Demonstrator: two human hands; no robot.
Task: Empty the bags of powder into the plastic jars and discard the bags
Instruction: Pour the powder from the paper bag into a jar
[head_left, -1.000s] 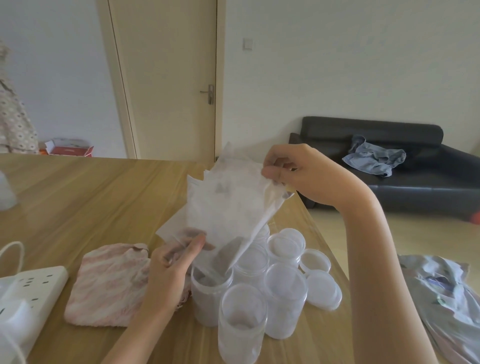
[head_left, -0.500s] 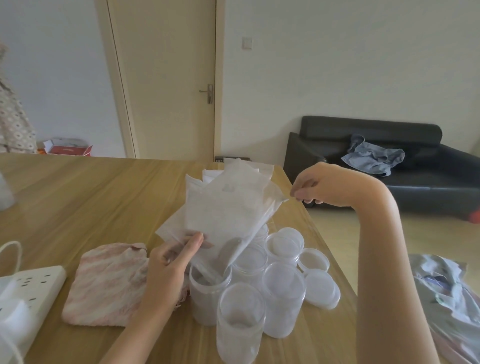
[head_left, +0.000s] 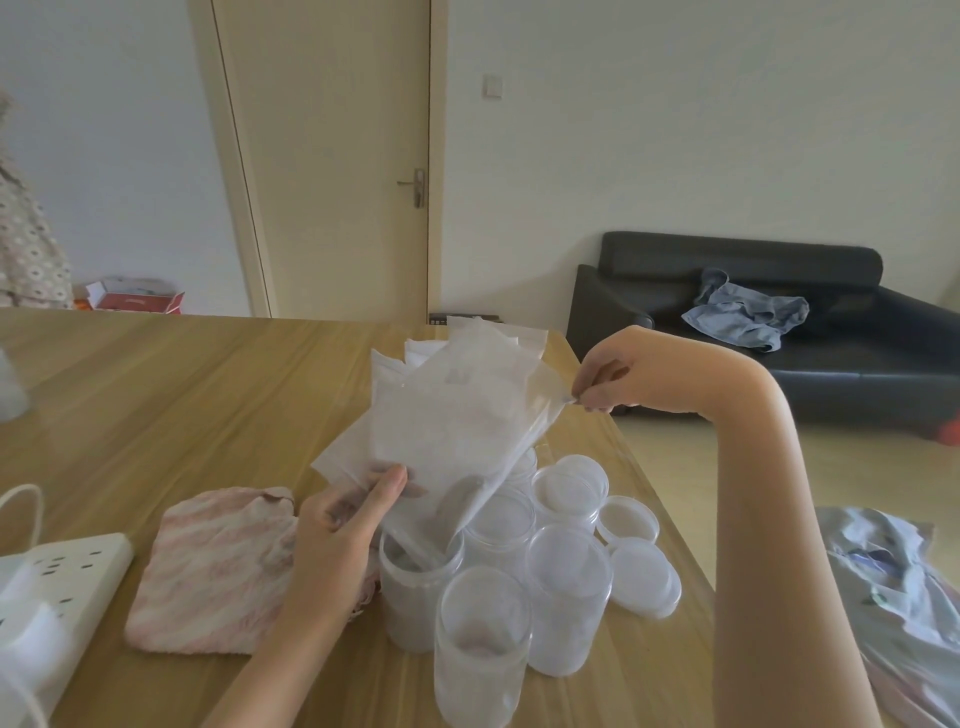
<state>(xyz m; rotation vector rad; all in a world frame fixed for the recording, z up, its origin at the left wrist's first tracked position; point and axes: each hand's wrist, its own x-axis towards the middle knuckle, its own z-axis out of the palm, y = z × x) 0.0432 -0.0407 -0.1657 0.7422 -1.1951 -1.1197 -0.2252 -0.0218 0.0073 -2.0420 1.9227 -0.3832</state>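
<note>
Right hand (head_left: 618, 379), off bag (head_left: 457, 431) half a second ago, pinches its upper corner again; left hand (head_left: 343, 525) grips lower edge above open jar (head_left: 418, 587). Pouring likely resumes.

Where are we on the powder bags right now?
Done: nothing I can confirm; no discarded bag shows. In hand: left hand and right hand hold a bag tipped into an open jar. Left: more bags behind it, several jars, then discarding.
</note>
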